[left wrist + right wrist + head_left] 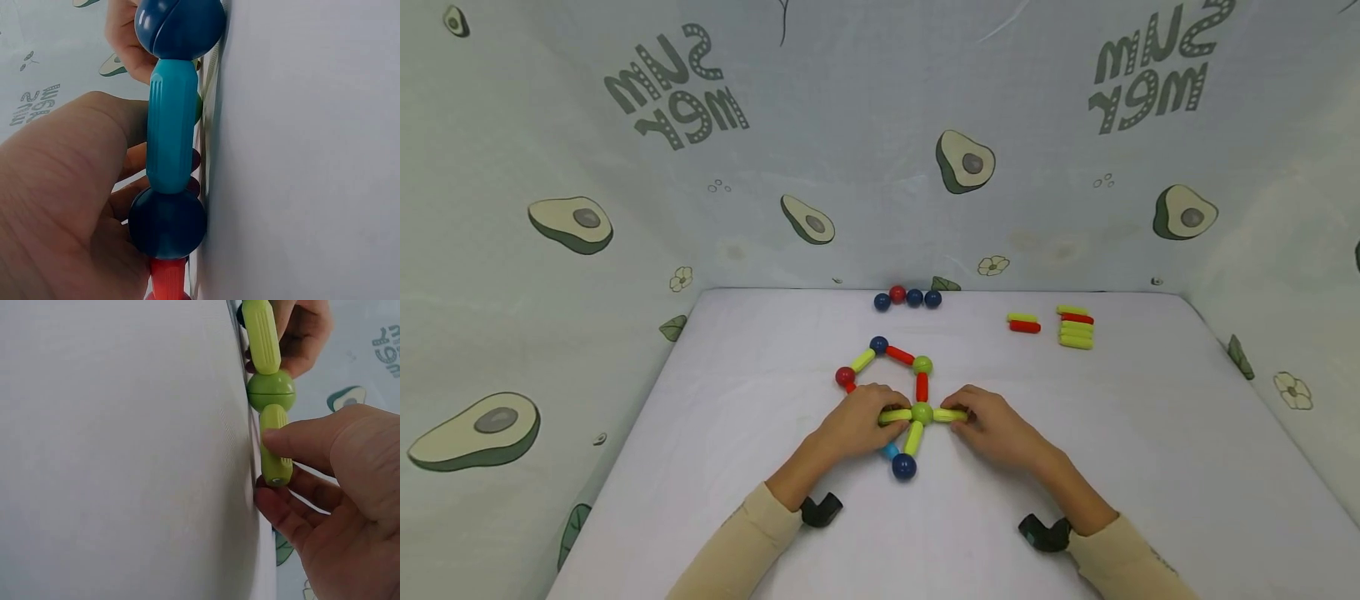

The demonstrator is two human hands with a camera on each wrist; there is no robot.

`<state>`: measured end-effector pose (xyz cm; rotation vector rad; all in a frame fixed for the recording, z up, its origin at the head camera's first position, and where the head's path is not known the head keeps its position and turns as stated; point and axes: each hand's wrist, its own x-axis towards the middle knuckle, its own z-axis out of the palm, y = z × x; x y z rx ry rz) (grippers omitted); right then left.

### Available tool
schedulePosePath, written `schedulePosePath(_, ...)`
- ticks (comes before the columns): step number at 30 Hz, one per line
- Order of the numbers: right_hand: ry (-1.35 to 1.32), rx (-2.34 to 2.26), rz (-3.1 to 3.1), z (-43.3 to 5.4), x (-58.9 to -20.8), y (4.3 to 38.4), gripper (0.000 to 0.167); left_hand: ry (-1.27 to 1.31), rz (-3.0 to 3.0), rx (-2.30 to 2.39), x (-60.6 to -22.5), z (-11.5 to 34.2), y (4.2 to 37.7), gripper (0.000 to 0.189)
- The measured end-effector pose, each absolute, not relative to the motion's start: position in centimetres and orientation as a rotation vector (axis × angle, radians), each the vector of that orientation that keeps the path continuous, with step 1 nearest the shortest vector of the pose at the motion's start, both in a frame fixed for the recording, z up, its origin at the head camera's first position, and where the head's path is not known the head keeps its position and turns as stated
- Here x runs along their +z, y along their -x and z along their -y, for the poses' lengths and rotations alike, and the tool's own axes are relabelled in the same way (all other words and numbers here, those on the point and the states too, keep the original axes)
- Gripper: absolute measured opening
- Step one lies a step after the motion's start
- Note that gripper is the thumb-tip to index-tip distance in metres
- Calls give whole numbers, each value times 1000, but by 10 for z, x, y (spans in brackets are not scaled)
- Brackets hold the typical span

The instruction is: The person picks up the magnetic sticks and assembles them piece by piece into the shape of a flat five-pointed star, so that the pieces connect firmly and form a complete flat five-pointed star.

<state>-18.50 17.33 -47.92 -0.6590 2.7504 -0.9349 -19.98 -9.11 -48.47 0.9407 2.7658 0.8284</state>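
Note:
A ring of rods and balls lies on the white table, seen in the head view. At its right side is a green ball (922, 413) with several rods on it. My left hand (863, 419) pinches the yellow-green rod (895, 416) on the ball's left, inside the ring. On the opposite side, thumb and fingers of my right hand (1000, 429) pinch another yellow-green rod (275, 450), whose outer end is free. A light blue rod (172, 125) joins the front dark blue ball (904, 467) to a second dark blue ball (167, 222), which my left hand hides from the head view.
Several loose balls, a red one (897, 293) among dark blue ones, line the table's back edge. Yellow-green and red rods lie at the back right, as a pair (1024, 327) and a larger stack (1077, 331). A cloth printed with avocados hangs behind.

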Motion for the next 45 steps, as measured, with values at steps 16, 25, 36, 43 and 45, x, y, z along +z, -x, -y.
schedulePosePath(16,494,-997,-2849,-195,-477,206,29,-882,-2811,674,-484,70,198,50)
schedulePosePath(25,216,-943,-3031,-253,-475,256,36,-878,-2790,745,-484,74,198,40)
schedulePosePath(36,122,-773,-3075,-273,-475,289,43,-800,-2796,814,-486,75,197,32)
schedulePosePath(43,155,-662,-3115,-275,-480,290,36,-787,-2803,802,-482,77,196,33)
schedulePosePath(45,173,-668,-3091,-272,-480,287,32,-782,-2800,809,-482,77,196,33)
